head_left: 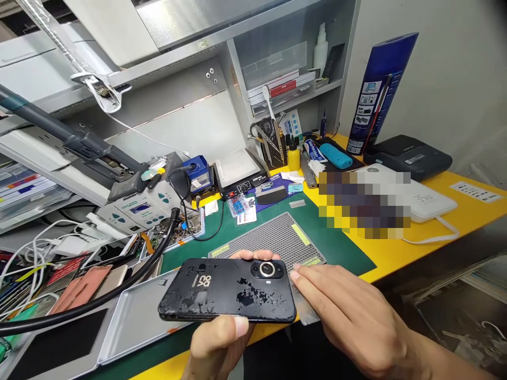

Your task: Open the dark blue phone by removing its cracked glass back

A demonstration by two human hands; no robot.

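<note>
A black phone (227, 290) with a worn, patchy back and a round camera ring lies across my left hand (222, 338), back side up. The left thumb presses on its near edge and fingertips show past its far edge. Close to the phone's right end is my right hand (348, 316), its fingers pressed together. Under those fingers a thin, greyish translucent piece (307, 312) shows in part. Beyond the phone, a grey perforated mat (265, 237) lies on the green mat (336, 248).
At the left stand a soldering station (138, 211), a black hose (158, 258) and an open grey tray (138, 316). Farther back are a hot plate (241, 171), a tool holder (269, 142) and a yellow bottle (293, 155). A white power bank (428, 198) lies right.
</note>
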